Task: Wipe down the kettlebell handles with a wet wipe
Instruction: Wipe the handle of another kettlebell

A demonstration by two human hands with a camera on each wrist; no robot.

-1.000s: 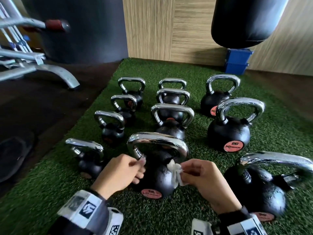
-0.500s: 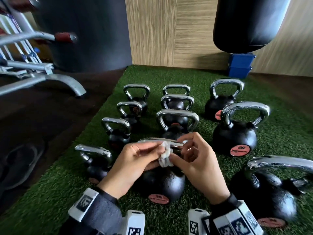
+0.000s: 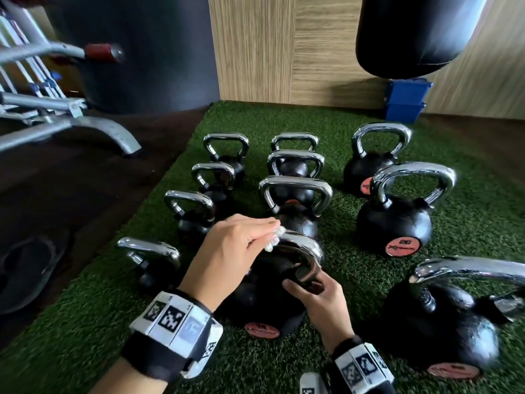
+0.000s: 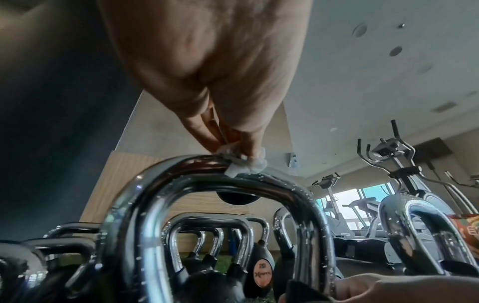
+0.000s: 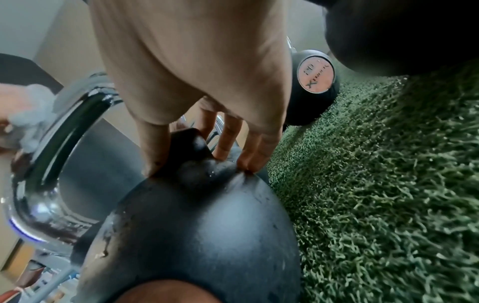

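The near black kettlebell (image 3: 264,297) stands on the green turf. My left hand (image 3: 267,231) pinches a crumpled white wet wipe (image 3: 274,237) and presses it on top of the chrome handle (image 3: 301,248). In the left wrist view the wipe (image 4: 246,166) sits on the wet handle's crown (image 4: 191,170). My right hand (image 3: 306,285) grips the foot of the handle's right leg. In the right wrist view its thumb and fingers (image 5: 228,141) straddle the black stub (image 5: 191,143) above the ball (image 5: 197,235).
Several more chrome-handled kettlebells stand in rows behind on the turf (image 3: 468,223). A large one (image 3: 443,322) is close on the right, a small one (image 3: 150,260) close on the left. A bench frame (image 3: 71,129), a hanging black bag (image 3: 420,32) and a blue box (image 3: 406,100) lie beyond.
The wipe passed from my right hand to my left, which now holds it on the handle top. My right hand dropped to the handle's right leg.
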